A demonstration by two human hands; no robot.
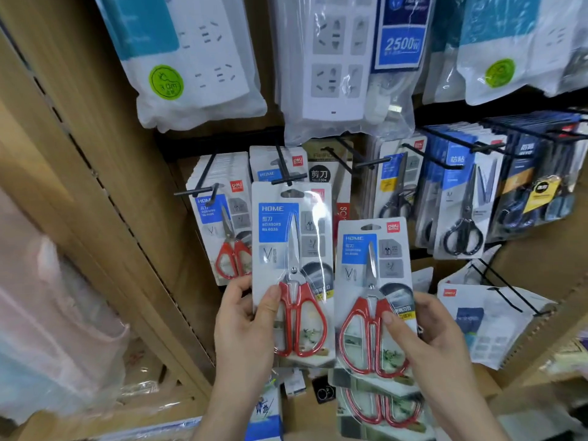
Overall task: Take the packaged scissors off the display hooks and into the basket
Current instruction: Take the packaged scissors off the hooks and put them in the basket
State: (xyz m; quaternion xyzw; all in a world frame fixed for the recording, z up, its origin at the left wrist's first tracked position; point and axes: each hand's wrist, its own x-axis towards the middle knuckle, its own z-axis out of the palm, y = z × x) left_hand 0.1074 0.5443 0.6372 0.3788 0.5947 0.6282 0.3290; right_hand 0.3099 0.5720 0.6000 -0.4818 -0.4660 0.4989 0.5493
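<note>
Your left hand (245,326) grips one red-handled scissors pack (292,249) at its lower part, thumb on the front. Your right hand (436,342) grips a second pack (372,272) just beside it. Both packs are upright in front of the display hooks (283,167).

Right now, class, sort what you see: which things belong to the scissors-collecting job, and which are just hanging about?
Job:
left hand, holding the left scissors pack
right hand, holding the right scissors pack
red-handled packs on their hook

Just there:
bagged power strips
white pouches
</note>
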